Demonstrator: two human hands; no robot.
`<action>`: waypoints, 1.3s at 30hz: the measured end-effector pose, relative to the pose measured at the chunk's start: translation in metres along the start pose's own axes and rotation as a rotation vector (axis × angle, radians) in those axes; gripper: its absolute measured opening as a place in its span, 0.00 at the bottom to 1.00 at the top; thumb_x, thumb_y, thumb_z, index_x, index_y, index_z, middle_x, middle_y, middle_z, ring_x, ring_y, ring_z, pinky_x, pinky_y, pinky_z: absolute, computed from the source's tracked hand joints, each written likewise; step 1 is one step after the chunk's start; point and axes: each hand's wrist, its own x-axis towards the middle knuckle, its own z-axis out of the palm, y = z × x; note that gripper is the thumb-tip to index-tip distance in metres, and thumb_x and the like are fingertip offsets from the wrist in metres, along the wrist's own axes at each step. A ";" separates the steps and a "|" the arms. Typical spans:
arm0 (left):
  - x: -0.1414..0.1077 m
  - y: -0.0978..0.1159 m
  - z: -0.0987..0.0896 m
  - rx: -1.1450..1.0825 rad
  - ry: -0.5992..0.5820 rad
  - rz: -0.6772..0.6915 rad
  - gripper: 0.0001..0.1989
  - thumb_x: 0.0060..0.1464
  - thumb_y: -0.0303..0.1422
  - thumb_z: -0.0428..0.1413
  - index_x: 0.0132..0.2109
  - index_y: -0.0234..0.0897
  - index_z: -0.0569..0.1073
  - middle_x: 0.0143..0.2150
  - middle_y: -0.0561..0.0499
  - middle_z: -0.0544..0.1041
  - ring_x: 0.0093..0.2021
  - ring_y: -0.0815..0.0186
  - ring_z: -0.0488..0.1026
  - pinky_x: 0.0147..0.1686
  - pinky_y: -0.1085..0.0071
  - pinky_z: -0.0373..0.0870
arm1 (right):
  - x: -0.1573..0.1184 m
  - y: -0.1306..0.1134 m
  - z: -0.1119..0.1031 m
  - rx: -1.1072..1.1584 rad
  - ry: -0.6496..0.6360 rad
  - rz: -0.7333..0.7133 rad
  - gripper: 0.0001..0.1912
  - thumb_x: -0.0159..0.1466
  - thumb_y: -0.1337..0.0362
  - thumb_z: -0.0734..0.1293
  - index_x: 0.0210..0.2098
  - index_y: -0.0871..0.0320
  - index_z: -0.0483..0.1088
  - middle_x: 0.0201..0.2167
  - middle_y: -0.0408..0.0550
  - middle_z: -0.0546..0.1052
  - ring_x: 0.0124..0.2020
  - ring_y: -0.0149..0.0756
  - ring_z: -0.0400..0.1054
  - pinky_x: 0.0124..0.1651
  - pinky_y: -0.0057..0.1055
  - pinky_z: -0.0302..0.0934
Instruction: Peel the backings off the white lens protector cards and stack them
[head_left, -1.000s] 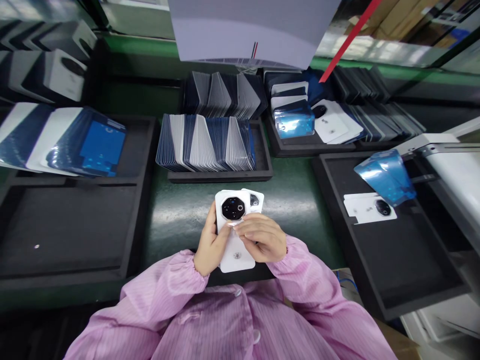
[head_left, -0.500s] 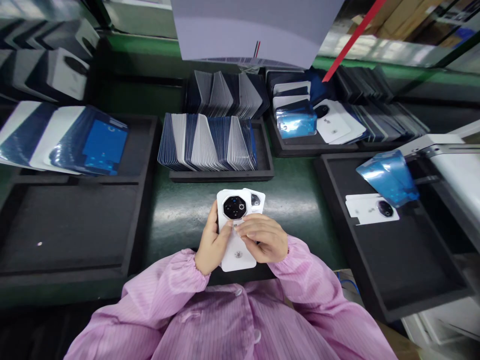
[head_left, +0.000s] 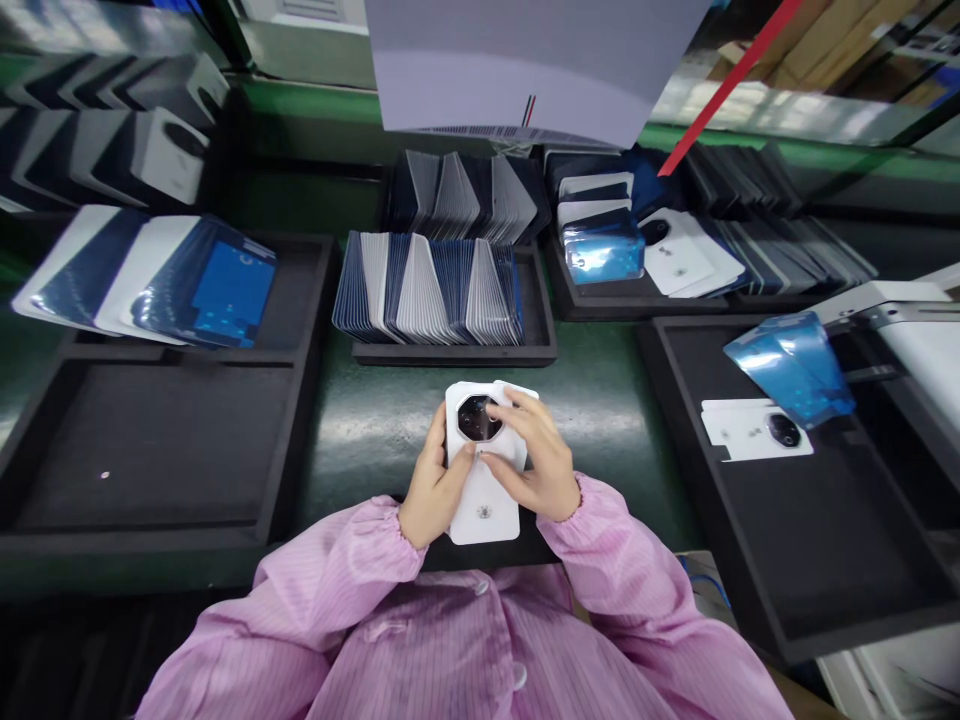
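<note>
The middle tray (head_left: pixel 457 355) stands on the green tabletop (head_left: pixel 600 420), holding a dense row of blue and white sheets (head_left: pixel 431 290). Just on the near side of that tray is the white panel (head_left: pixel 480 490), its black octagonal window toward the tray end, with a second white panel (head_left: pixel 528 390) showing behind its right edge. The left hand (head_left: pixel 435 495) grips the white panel by its left side, fingers closed round the edge and thumb on the face below the window. The right hand (head_left: pixel 536 455) has its fingers spread apart, one tip over the window's right part and the thumb just below; I cannot tell whether that fingertip touches. To the left of the middle tray sits a larger black tray (head_left: pixel 187 440) with film-covered panels (head_left: pixel 180 280); to its right, nearer the person, a tilted tray (head_left: pixel 832 540) carries white pieces (head_left: pixel 739 432) beside a glossy blue film (head_left: pixel 791 365).
</note>
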 end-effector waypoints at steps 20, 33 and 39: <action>0.006 0.006 0.003 -0.280 0.002 -0.252 0.29 0.56 0.36 0.55 0.63 0.40 0.60 0.60 0.44 0.71 0.57 0.56 0.70 0.56 0.58 0.67 | 0.007 0.040 -0.040 0.289 0.889 0.572 0.18 0.58 0.65 0.67 0.48 0.54 0.65 0.40 0.46 0.73 0.40 0.36 0.72 0.47 0.39 0.68; 0.006 0.009 0.003 -0.291 0.058 -0.200 0.32 0.55 0.39 0.57 0.64 0.41 0.56 0.63 0.41 0.67 0.58 0.54 0.69 0.53 0.59 0.70 | -0.006 0.054 -0.011 -0.180 -0.037 0.585 0.13 0.54 0.63 0.71 0.39 0.57 0.71 0.38 0.52 0.75 0.40 0.46 0.68 0.45 0.49 0.66; 0.002 0.004 0.004 -0.109 0.020 -0.081 0.31 0.58 0.37 0.54 0.65 0.39 0.55 0.67 0.41 0.60 0.65 0.56 0.61 0.62 0.61 0.61 | 0.002 0.025 -0.009 -0.104 0.208 0.333 0.09 0.60 0.64 0.68 0.41 0.55 0.70 0.48 0.54 0.70 0.51 0.46 0.66 0.54 0.50 0.61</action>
